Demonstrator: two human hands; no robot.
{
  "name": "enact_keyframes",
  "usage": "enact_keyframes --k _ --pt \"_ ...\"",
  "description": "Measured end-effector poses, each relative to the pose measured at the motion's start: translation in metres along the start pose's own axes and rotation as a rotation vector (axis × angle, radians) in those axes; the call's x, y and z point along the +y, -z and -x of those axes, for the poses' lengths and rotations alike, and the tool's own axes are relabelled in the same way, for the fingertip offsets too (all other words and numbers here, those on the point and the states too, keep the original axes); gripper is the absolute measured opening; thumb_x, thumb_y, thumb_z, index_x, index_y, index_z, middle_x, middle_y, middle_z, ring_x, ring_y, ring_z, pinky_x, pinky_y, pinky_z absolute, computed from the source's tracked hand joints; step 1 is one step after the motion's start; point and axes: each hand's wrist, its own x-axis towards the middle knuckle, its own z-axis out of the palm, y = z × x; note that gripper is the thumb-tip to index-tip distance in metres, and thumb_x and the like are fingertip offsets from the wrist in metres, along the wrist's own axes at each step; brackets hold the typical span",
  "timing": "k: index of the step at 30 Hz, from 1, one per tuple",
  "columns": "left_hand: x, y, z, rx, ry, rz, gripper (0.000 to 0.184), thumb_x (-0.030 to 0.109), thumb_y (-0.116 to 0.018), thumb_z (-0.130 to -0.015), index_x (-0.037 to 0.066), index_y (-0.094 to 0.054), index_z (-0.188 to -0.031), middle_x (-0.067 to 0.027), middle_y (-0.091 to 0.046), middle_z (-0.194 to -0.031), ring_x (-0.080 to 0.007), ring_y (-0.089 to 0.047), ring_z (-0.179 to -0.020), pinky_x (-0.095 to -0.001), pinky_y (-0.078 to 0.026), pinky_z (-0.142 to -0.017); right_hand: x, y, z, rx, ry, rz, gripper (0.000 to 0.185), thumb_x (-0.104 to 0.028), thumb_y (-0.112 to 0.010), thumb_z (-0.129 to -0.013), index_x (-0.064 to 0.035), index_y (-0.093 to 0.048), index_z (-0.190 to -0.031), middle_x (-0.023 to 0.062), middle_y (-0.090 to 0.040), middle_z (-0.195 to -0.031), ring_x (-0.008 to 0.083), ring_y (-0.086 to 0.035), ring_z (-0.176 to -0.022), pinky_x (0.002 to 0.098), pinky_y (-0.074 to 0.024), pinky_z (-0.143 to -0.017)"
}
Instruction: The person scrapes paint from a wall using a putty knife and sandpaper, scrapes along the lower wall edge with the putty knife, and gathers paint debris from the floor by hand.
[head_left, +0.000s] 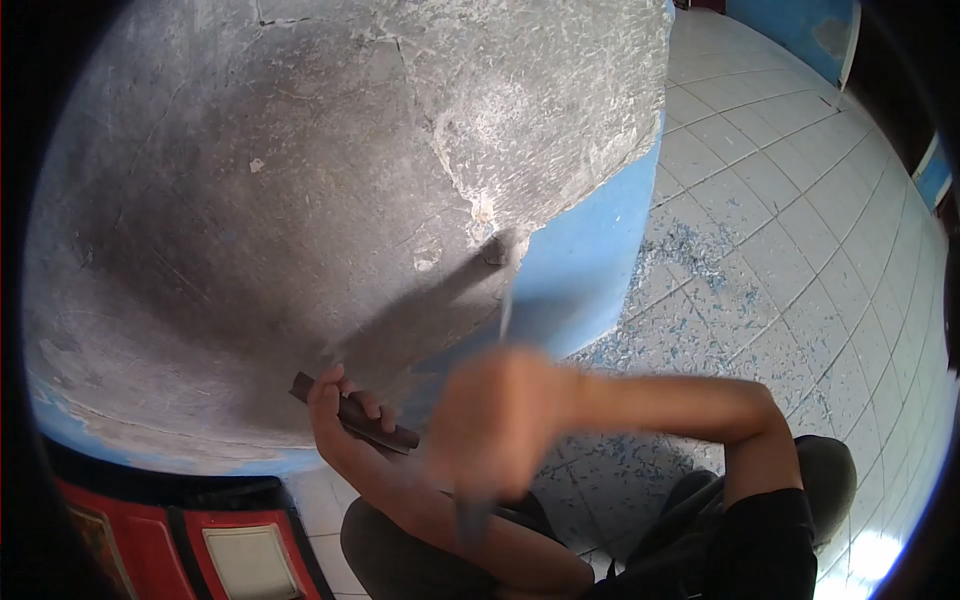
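My left hand (pixel 338 410) is wrapped round a short dark brown rod-like piece (pixel 376 424), close to the lower part of the wall. Blurred by motion, my right hand (pixel 505 415) is closed on a hand tool. A thin metal part (pixel 506 308) of that tool points up toward the wall, and a dark handle end (pixel 474 520) shows below the fist; its exact kind is too smeared to tell. The wall (pixel 300 200) in front of me is bare grey plaster with cracks and chips. Blue paint (pixel 590 250) remains along its lower right part.
Blue and white paint flakes (pixel 700 320) lie scattered over the white tiled floor (pixel 780 150) at the right. Red panelled furniture (pixel 150 540) stands at the lower left. My bent knees (pixel 825 480) are close below my arms. A blue wall (pixel 800 35) is at the far right.
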Motion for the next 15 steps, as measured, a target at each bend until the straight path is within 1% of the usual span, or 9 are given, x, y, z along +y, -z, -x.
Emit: enact_keyframes --k 2,4,5,8,10,11,13,14,15 --pt "-0.001 0.002 -0.001 0.005 -0.041 0.002 0.02 0.022 -0.047 -0.079 0.005 -0.054 -0.087 0.0001 -0.041 -0.078 -0.0056 -0.038 -0.06 -0.0191 -0.029 -0.045 0.006 0.001 0.001 -0.064 -0.009 0.05 0.013 -0.013 -0.055 -0.049 -0.0047 -0.046 -0.054 0.001 -0.041 -0.044 0.0139 -0.044 -0.038 0.026 -0.0376 -0.036" --pt "-0.004 0.006 -0.005 -0.006 0.054 0.094 0.018 0.025 -0.054 -0.077 0.011 -0.053 -0.089 0.0037 -0.046 -0.078 -0.0065 -0.039 -0.057 -0.02 -0.032 -0.045 -0.014 0.006 -0.014 0.207 -0.011 0.078 0.017 -0.017 -0.053 -0.049 -0.0076 -0.042 -0.056 -0.003 -0.036 -0.048 0.0092 -0.039 -0.039 0.0204 -0.029 -0.035" --pt "-0.005 0.006 -0.005 -0.001 0.058 0.096 0.018 0.025 -0.054 -0.077 0.011 -0.053 -0.089 0.0037 -0.046 -0.078 -0.0065 -0.039 -0.057 -0.02 -0.032 -0.045 -0.02 0.014 -0.022 0.202 -0.012 0.074 0.017 -0.017 -0.053 -0.049 -0.0076 -0.042 -0.056 -0.003 -0.036 -0.048 0.0092 -0.039 -0.039 0.0204 -0.029 -0.035" --pt "-0.003 0.0 -0.003 -0.072 0.041 0.034 0.018 0.023 -0.054 -0.077 0.011 -0.053 -0.089 0.0033 -0.046 -0.078 -0.0068 -0.04 -0.057 -0.0202 -0.032 -0.044 -0.021 0.022 -0.025 0.046 0.055 0.116 0.013 -0.015 -0.054 -0.049 -0.0062 -0.046 -0.055 -0.0007 -0.04 -0.045 0.012 -0.044 -0.039 0.0266 -0.0394 -0.038" --pt "-0.001 -0.005 0.001 0.004 -0.036 0.021 0.019 0.022 -0.046 -0.079 0.006 -0.054 -0.087 0.0001 -0.043 -0.076 -0.0058 -0.038 -0.059 -0.0191 -0.029 -0.045 0.013 0.006 -0.007 -0.018 -0.014 0.113 0.015 -0.017 -0.054 -0.051 -0.0066 -0.046 -0.058 -0.0026 -0.038 -0.049 0.0111 -0.04 -0.039 0.0216 -0.0314 -0.034" --pt "-0.003 -0.002 0.0 0.003 -0.036 0.021 0.019 0.022 -0.046 -0.079 0.006 -0.054 -0.087 0.0001 -0.043 -0.076 -0.0058 -0.038 -0.059 -0.0191 -0.029 -0.045 0.006 0.002 -0.006 -0.018 -0.015 0.114 0.015 -0.017 -0.054 -0.051 -0.0066 -0.046 -0.058 -0.0026 -0.038 -0.049 0.0111 -0.04 -0.039 0.0216 -0.0314 -0.034" --pt "-0.007 0.001 -0.003 -0.015 0.052 0.043 0.019 0.022 -0.046 -0.079 0.007 -0.054 -0.087 0.0005 -0.044 -0.076 -0.0058 -0.038 -0.058 -0.019 -0.029 -0.046 -0.02 -0.002 -0.013 0.141 0.045 0.113 0.014 -0.017 -0.055 -0.053 -0.0068 -0.048 -0.059 -0.0015 -0.039 -0.049 0.0124 -0.041 -0.039 0.0229 -0.0316 -0.034" --pt "-0.008 0.0 -0.003 -0.013 0.055 0.038 0.019 0.022 -0.046 -0.079 0.007 -0.054 -0.087 0.0005 -0.044 -0.076 -0.0058 -0.038 -0.058 -0.019 -0.029 -0.046 -0.025 -0.014 -0.002 0.142 0.04 0.11 0.014 -0.017 -0.055 -0.053 -0.0068 -0.048 -0.059 -0.0015 -0.039 -0.049 0.0124 -0.041 -0.039 0.0229 -0.0316 -0.034" --pt "-0.007 -0.003 -0.002 -0.005 0.049 0.012 0.019 0.022 -0.046 -0.079 0.007 -0.054 -0.087 0.0006 -0.043 -0.076 -0.0058 -0.038 -0.058 -0.0191 -0.029 -0.046 -0.027 -0.033 0.018 -0.041 -0.101 0.046 0.015 -0.018 -0.055 -0.054 -0.0075 -0.044 -0.055 -0.0003 -0.04 -0.047 0.0126 -0.042 -0.038 0.0248 -0.0352 -0.035"
